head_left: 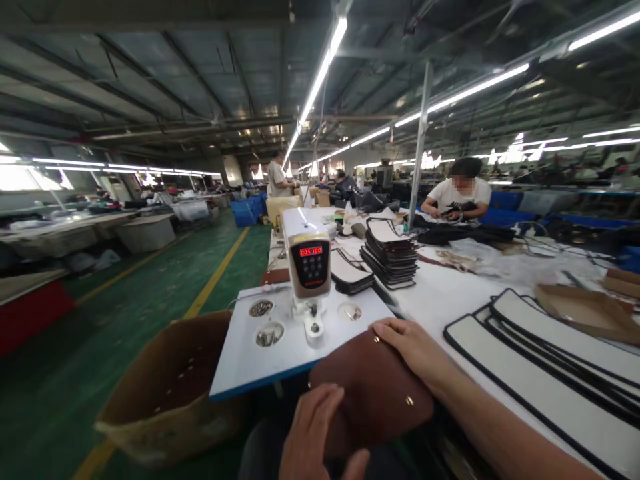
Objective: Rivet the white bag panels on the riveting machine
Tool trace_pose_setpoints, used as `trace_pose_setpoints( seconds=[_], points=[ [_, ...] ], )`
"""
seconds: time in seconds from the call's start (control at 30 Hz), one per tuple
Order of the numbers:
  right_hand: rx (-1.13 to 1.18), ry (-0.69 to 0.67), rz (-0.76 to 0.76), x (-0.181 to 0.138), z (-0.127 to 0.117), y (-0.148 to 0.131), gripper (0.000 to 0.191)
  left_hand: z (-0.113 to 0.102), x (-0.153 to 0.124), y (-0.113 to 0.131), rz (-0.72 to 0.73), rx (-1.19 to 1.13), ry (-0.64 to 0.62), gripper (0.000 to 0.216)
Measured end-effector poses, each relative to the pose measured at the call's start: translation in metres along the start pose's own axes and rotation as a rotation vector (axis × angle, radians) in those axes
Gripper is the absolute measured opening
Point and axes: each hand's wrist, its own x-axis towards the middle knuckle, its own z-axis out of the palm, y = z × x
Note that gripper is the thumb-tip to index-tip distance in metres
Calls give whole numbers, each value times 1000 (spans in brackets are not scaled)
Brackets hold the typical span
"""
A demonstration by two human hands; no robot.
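A brown leather-like panel (373, 387) with rounded corners and small shiny metal studs is tilted at the front edge of the machine's table. My right hand (413, 347) grips its upper right edge, thumb side on the face and the other fingers partly hidden. In front of the panel's lower left corner is my left hand (313, 430), fingers stretched and thumb apart; whether it touches the panel I cannot tell. Just beyond stands a white riveting-type machine (307, 257) with a red digital display. Its white tabletop (235, 360) has round cups (270, 333) of small metal parts.
A large carton (150, 427) with brown pieces inside stands on the floor at left. Stacked black-edged panels (390, 257) sit behind the machine, and more white panels (545, 360) lie at right. A co-worker (460, 190) sits across the table; another person (277, 177) stands farther back.
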Motion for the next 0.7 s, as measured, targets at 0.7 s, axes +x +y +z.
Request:
trace_pose_setpoints(
  seconds=[0.7],
  points=[
    [-139, -130, -73, 0, 96, 57, 42, -3, -8, 2, -786, -749, 205, 57]
  ],
)
